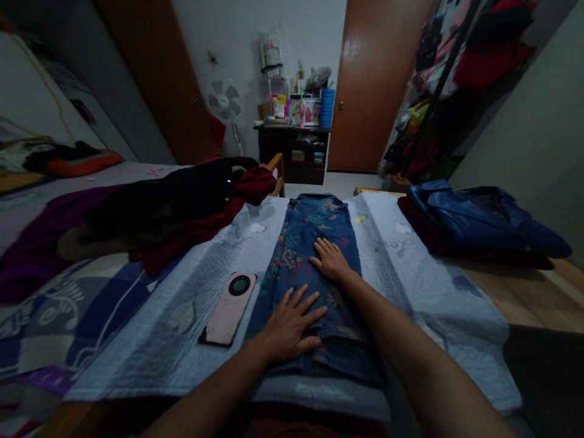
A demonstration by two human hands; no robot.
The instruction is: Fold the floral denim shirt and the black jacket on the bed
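- The left hand (296, 319) lies flat, palm down and fingers spread, on the near part of a folded blue floral-print shirt (298, 258); it grips nothing.
- The right hand (331, 260) rests the same way, farther forward and to the right of the left hand, on the shirt's middle, its fingers extended and holding nothing.
- The shirt lies lengthwise beneath both hands, its collar end beyond them and its layered hem edges just to the right of and nearer than the left hand.
- A pale pink phone (230, 313) in a dark-cornered case lies just left of the left hand, round camera module upward.
- Under the shirt and phone, a pale blue quilted cloth (387, 267) spreads out on both sides of the hands.
- Well to the right of the right hand, a blue jacket (479, 219) sits on dark red clothing (456, 249), by the bare wood of the counter (547, 298).
- Left of the left hand, beyond the phone, a black garment (177, 194) lies heaped.
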